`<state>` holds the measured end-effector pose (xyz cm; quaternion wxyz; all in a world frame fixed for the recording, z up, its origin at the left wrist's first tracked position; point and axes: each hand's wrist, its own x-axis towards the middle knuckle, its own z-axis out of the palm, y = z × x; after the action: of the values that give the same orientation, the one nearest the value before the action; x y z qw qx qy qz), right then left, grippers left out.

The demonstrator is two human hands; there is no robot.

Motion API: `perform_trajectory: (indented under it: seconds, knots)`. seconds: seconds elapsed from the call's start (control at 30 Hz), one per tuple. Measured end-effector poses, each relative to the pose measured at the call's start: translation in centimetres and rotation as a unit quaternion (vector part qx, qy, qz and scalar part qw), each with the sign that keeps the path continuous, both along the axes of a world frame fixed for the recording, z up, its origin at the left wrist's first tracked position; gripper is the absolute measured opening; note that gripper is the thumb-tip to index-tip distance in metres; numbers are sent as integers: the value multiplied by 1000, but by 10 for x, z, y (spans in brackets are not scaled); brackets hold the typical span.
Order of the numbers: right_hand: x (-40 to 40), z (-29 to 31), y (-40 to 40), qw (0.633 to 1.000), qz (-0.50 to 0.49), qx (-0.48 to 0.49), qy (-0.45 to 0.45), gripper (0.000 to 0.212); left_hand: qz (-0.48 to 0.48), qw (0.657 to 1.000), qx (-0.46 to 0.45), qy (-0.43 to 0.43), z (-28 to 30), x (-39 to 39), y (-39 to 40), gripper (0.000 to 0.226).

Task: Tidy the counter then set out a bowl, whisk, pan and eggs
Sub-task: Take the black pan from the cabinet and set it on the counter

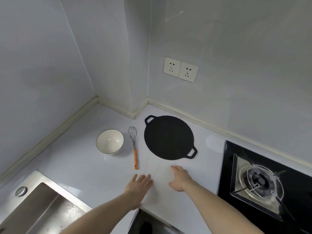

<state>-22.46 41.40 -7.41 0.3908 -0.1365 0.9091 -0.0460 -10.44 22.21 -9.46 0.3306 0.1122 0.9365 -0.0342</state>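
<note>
A white bowl (109,141) with a dark rim stands upright on the white counter (81,166). Right of it lies a metal whisk (134,146) with an orange handle pointing toward me. A flat black pan (168,137) with two loop handles lies further right. My left hand (139,184) is stretched out flat over the counter in front of the whisk, fingers straight, holding nothing. My right hand (180,179) is spread flat just in front of the pan, also holding nothing. No eggs are in view.
A steel sink (45,208) sits at the lower left. A black gas hob (263,181) with a burner is at the right. Two wall sockets (180,69) are above the pan. The counter's front edge runs under my forearms.
</note>
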Motion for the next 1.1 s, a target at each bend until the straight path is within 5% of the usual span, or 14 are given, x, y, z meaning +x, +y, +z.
perform_trajectory:
  seconds: [0.37,0.8,1.1]
  knots:
    - [-25,-12,-24,1000,4,4,-2,85,41,999,21,7,-1,2,-3,113]
    - [80,-9,21,998,-25,-23,-48,88,12,1000,-5,14,5,-5,-16,129]
    - [127,15,62,969,-143,-191,64,68,149,977,150,18,29,42,16,88]
